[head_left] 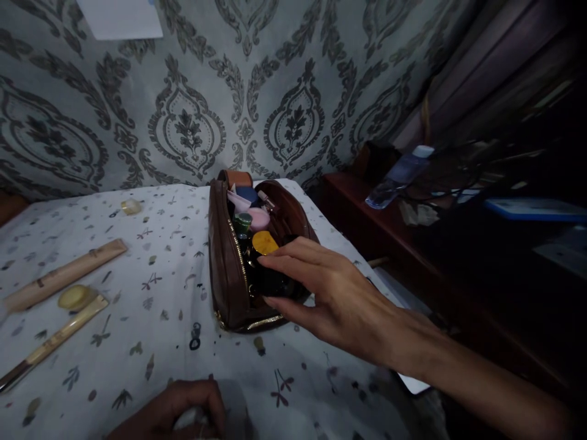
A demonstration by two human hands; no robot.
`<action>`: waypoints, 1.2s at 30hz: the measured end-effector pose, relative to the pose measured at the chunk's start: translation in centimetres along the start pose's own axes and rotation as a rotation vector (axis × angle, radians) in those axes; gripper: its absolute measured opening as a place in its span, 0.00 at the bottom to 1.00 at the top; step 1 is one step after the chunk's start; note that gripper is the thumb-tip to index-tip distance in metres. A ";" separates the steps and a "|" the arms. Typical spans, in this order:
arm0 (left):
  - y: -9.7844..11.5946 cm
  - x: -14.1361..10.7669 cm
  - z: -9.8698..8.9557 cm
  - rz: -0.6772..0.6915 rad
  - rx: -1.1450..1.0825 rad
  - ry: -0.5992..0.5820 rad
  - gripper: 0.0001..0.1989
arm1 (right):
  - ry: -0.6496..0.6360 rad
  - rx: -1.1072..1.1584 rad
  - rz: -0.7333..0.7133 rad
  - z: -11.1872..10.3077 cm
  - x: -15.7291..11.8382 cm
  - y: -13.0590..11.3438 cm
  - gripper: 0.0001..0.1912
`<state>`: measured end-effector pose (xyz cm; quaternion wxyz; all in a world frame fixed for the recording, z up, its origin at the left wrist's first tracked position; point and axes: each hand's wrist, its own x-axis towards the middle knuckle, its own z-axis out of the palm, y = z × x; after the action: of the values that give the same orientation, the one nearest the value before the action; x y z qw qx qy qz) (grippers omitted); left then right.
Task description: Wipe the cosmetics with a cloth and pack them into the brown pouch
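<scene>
A brown zip-up pouch (220, 263) stands unzipped on the bed. Over its right side reaches my right hand (328, 284), fingers stretched out and thumb apart. Its fingertips are close to a round yellow-topped item (265, 243) inside; dark things between the fingers are too dim to make out, and I cannot tell if they touch. Also in the pouch are a pink rounded item (258, 219), a green-capped small bottle (243, 222) and a dark blue item (246, 195). My left hand (177, 409) is low at the front edge, fingers curled around something pale, mostly hidden.
To the left lie a beige tube (66, 275), a round yellowish item (76, 297) and a wooden-handled brush (55, 339). A small clear-and-yellow item (131, 207) is farther back. On the right, a clear plastic bottle (398, 178) leans over dark red furniture (353, 201). Patterned wall behind.
</scene>
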<state>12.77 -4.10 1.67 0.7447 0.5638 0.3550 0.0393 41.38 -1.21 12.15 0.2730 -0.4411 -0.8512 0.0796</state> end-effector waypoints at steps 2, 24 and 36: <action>0.0 0.0 -0.1 -0.009 0.028 -0.007 0.15 | -0.039 0.009 0.024 -0.2 0.1 0.0 0.18; 1.4 0.0 0.3 0.069 0.112 -0.028 0.19 | -0.347 -0.013 0.075 -1.3 2.3 0.2 0.15; 0.5 -0.1 -0.2 0.042 0.185 -0.039 0.19 | -0.416 -0.177 0.069 -1.0 2.8 -0.3 0.15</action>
<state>12.73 -3.83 2.15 0.6951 0.6384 0.3304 0.0109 40.37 0.70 14.19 0.0488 -0.4663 -0.8773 0.1030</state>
